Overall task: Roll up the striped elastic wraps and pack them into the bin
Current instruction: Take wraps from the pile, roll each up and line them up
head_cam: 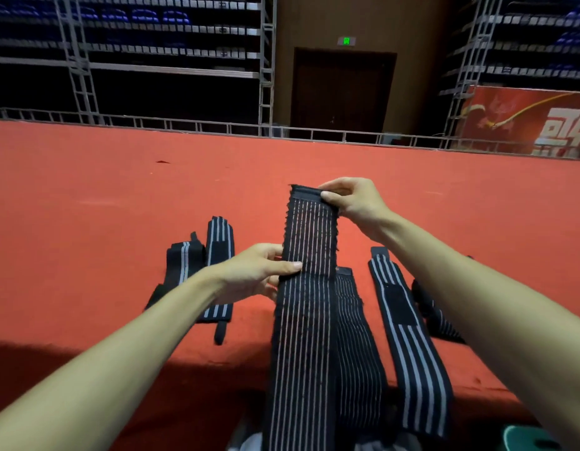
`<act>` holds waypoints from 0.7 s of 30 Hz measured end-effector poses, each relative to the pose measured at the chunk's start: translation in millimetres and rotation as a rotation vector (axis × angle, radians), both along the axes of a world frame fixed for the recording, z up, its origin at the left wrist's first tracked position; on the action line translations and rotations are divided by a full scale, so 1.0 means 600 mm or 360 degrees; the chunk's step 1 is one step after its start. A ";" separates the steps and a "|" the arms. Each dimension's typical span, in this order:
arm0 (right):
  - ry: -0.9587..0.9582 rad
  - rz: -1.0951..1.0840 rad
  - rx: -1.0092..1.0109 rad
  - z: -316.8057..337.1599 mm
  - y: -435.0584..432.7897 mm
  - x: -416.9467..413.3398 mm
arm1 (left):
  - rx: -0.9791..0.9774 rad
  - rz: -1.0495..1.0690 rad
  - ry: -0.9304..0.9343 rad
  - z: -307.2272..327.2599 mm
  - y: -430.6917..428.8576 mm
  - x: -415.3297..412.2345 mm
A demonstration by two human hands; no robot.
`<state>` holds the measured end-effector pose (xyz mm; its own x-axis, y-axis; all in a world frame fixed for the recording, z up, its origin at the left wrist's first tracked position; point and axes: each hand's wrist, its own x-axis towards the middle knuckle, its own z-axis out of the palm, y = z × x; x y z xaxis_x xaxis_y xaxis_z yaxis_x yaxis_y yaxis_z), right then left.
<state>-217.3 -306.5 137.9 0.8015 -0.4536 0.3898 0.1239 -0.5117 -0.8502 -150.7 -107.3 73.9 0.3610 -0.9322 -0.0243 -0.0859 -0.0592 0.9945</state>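
Holding the thin-striped wrap (309, 242) lifted above the red carpet (119, 196), the right hand (350, 200) pinches its far end, thumb and fingers clamped on the black tab (306, 191). The left hand (252, 271) grips the left edge midway, fingers curled round it. Other wraps (402, 327) lie flat left and right.
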 end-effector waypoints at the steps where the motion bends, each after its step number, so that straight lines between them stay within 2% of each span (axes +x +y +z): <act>1: 0.0034 -0.0033 -0.0090 -0.015 -0.006 0.009 | 0.0048 0.0020 0.0031 -0.024 -0.009 0.008; 4: 0.0163 -0.0141 -0.0298 -0.060 -0.024 0.042 | 0.0196 0.0088 0.0028 -0.096 -0.037 0.033; 10: 0.0519 -0.0225 -0.0680 -0.143 -0.082 0.125 | 0.0314 0.0302 -0.0466 -0.182 -0.087 0.088; 13: 0.0643 -0.0274 -0.0648 -0.185 -0.107 0.163 | 0.0261 0.0479 -0.0503 -0.212 -0.112 0.115; 16: 0.0667 -0.0389 -0.0471 -0.228 -0.129 0.192 | 0.0213 0.0738 -0.0611 -0.233 -0.136 0.132; 18: 0.0696 -0.0438 -0.0402 -0.255 -0.143 0.206 | 0.0164 0.0824 -0.0765 -0.243 -0.148 0.136; 21: 0.0806 -0.0421 -0.0327 -0.285 -0.157 0.214 | 0.0192 0.0773 -0.1122 -0.255 -0.161 0.138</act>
